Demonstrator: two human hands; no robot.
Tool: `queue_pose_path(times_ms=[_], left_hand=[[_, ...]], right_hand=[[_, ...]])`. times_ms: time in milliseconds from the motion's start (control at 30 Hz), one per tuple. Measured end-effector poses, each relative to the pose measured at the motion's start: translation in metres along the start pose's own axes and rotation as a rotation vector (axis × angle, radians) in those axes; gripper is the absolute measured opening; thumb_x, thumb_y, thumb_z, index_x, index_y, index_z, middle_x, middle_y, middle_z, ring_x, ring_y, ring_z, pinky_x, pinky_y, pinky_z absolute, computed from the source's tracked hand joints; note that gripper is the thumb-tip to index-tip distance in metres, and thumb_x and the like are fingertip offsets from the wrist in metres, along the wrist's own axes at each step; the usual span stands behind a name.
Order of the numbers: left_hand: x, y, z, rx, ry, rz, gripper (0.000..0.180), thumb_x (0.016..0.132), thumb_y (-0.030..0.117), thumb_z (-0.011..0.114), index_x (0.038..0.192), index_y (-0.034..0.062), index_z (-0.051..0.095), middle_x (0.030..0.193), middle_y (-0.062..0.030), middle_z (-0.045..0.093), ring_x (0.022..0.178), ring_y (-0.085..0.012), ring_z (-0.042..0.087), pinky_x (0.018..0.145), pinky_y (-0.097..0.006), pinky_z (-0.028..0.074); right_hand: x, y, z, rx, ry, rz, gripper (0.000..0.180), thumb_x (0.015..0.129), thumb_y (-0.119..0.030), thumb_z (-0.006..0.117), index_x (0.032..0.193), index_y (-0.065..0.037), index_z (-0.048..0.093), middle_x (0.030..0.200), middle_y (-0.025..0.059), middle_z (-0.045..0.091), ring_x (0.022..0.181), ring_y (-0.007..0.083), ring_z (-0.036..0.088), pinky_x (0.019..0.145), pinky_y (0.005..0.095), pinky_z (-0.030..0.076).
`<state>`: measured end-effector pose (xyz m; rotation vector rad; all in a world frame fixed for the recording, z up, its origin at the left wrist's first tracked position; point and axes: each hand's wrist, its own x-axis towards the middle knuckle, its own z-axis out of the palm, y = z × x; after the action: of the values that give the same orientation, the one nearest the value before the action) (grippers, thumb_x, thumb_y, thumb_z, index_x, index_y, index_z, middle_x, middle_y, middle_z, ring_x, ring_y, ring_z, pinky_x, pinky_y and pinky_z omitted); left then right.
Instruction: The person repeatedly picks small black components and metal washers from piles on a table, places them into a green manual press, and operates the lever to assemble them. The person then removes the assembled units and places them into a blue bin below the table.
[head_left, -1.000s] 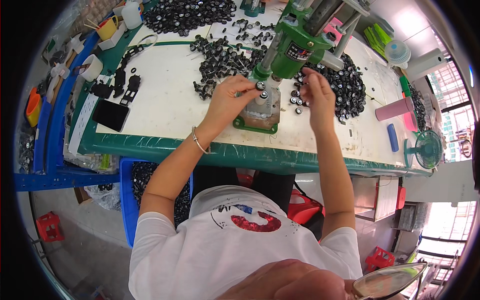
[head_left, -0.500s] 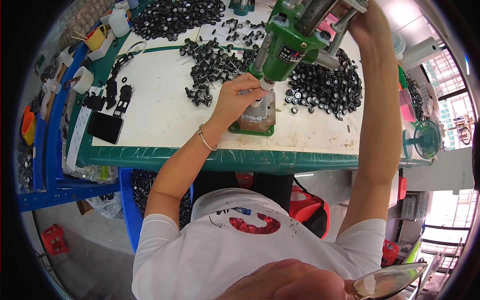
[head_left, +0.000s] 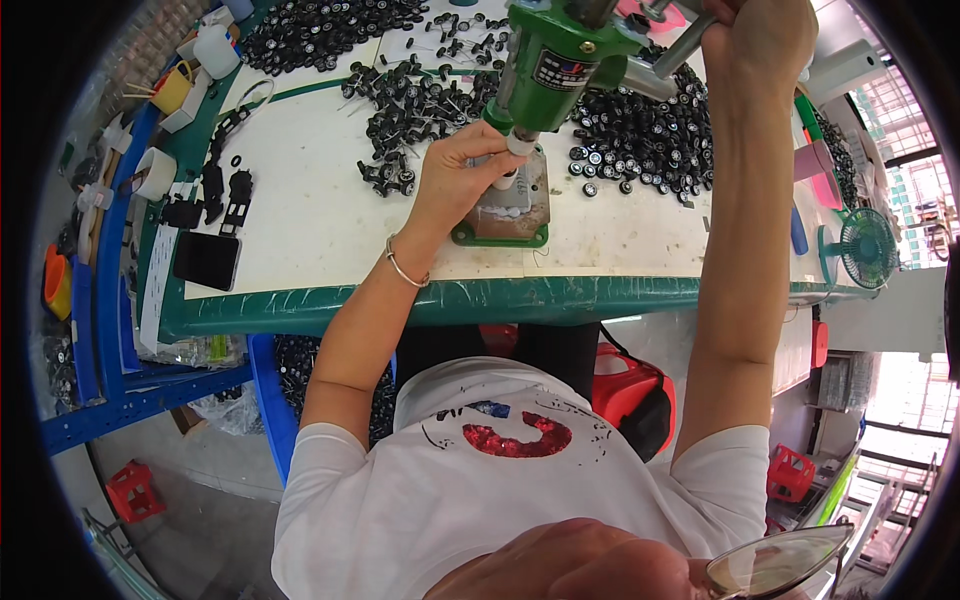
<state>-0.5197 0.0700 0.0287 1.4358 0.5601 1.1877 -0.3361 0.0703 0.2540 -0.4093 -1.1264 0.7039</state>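
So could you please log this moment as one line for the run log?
left hand: holding small part under press ram | right hand: gripping press lever | green press on white table

A green press (head_left: 560,60) stands on a white table (head_left: 300,200) with green edging, among black wheels (head_left: 650,140).

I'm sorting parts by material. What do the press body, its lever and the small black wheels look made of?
Green press body: probably cast metal, glossy paint. Lever in the right hand: bare steel, grey sheen. Black wheels: likely plastic or rubber, pale hubs.
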Motion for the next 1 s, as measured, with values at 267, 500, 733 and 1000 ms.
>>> queue_pose_path(times_ms=[267,500,733,1000], left_hand=[[0.0,-0.004,-0.002,0.07,0.002,0.028,0.015,0.079,0.003,0.072,0.094,0.0033,0.074,0.083,0.0004,0.061,0.073,-0.0063,0.057,0.061,-0.019,0.046],[-0.001,-0.004,0.001,0.067,0.02,0.035,0.015,0.079,0.004,0.073,0.094,0.0046,0.075,0.085,0.0005,0.062,0.076,-0.007,0.057,0.063,-0.02,0.046],[-0.003,-0.014,-0.005,0.235,0.013,0.111,0.02,0.077,0.007,0.075,0.097,0.0073,0.075,0.085,0.0001,0.062,0.08,-0.0089,0.058,0.068,-0.022,0.047],[-0.005,-0.005,0.0,0.183,0.113,0.005,0.04,0.074,0.008,0.078,0.113,0.005,0.068,0.084,0.0006,0.063,0.07,-0.0054,0.058,0.065,-0.021,0.048]], right_hand=[[-0.007,-0.009,0.008,-0.299,-0.072,-0.144,0.03,0.093,-0.027,0.059,0.071,-0.014,0.042,0.054,-0.0092,0.03,0.04,0.0018,0.022,0.035,0.0198,0.015],[-0.008,-0.006,0.011,-0.215,-0.025,-0.142,0.031,0.093,-0.026,0.057,0.07,-0.014,0.041,0.054,-0.0093,0.03,0.04,0.0023,0.021,0.035,0.0208,0.016],[-0.044,-0.011,0.01,-0.25,-0.072,-0.437,0.035,0.092,-0.024,0.054,0.064,-0.014,0.036,0.052,-0.0067,0.026,0.039,0.0047,0.018,0.036,0.0234,0.015],[-0.057,-0.01,0.02,-0.308,0.103,-0.385,0.039,0.089,-0.018,0.045,0.057,-0.011,0.025,0.049,-0.0016,0.023,0.042,0.0084,0.015,0.04,0.0273,0.014]])
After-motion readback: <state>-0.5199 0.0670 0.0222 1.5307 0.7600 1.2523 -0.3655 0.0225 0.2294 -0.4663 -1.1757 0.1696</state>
